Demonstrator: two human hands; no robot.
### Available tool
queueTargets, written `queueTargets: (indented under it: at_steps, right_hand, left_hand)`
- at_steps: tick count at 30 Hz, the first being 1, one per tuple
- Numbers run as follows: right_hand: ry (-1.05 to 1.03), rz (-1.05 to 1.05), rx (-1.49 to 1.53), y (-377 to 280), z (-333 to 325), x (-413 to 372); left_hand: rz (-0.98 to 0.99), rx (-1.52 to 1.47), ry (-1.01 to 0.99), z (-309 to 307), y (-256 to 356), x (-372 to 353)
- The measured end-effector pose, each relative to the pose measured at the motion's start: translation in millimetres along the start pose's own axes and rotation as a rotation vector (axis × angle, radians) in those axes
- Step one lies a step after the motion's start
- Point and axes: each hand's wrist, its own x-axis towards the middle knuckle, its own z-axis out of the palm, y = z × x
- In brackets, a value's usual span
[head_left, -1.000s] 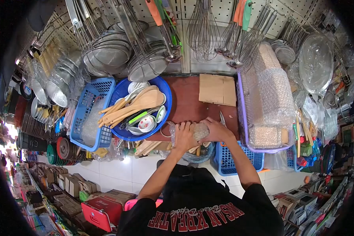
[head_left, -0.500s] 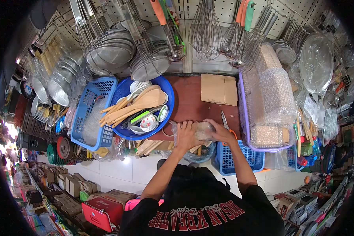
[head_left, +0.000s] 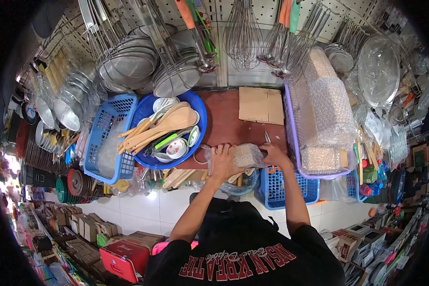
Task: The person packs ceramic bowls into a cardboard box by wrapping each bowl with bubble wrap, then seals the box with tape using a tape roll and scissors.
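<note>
My left hand [head_left: 224, 161] presses on a small package in clear bubble wrap [head_left: 247, 155], its fingers curled over the left end. At the package's right end, my right hand [head_left: 277, 156] is closed over the middle of a pair of scissors [head_left: 267, 137]. The metal blades point away from me past the fingers, and a bit of orange handle shows below the hand. Just left of my left hand lies a ring that looks like a tape roll [head_left: 201, 154]. The package rests near the front edge of the reddish-brown tabletop [head_left: 221, 114].
A blue bowl [head_left: 201, 102] of wooden spatulas and a blue basket [head_left: 128, 102] stand left. On the right is a purple-rimmed basket [head_left: 291, 119] of bubble-wrapped items. Flat cardboard [head_left: 261, 105] lies behind. Whisks [head_left: 243, 38] and strainers [head_left: 128, 66] hang above.
My right hand has moved right, off the package's end and onto the scissors. My left hand stays on the package, more of which now shows. The view has shifted slightly.
</note>
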Motion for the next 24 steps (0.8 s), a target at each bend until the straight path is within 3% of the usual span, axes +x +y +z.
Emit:
queueTargets:
  at_steps: [3, 6, 12, 15, 18, 21, 23, 24]
  right_hand:
    - [-0.114, 0.209, 0.010, 2, -1, 7]
    - [-0.057, 0.101, 0.189, 2, -1, 3]
    - [0.016, -0.017, 0.008, -13, -1, -11]
    - [-0.149, 0.172, 0.053, -18, -16, -11]
    - [-0.013, 0.107, 0.081, -15, -8, -15]
    - [0.081, -0.059, 0.208, 1, 12, -18]
    - [-0.028, 0.024, 0.486, -6, 17, -24]
    - [-0.026, 0.025, 0.485, -6, 16, -24]
  left_hand:
    - [0.000, 0.003, 0.012, 2, -1, -2]
    - [-0.005, -0.005, 0.004, 2, 0, -6]
    - [0.027, 0.000, 0.034, 3, 2, -8]
    - [0.019, 0.008, 0.017, 2, 0, -7]
    - [0.008, 0.011, 0.013, 1, 1, -5]
    - [0.000, -0.005, 0.002, 1, 1, -3]
    - [0.008, 0.000, 0.028, 2, 0, -3]
    - [0.008, 0.007, 0.020, 3, 0, -3]
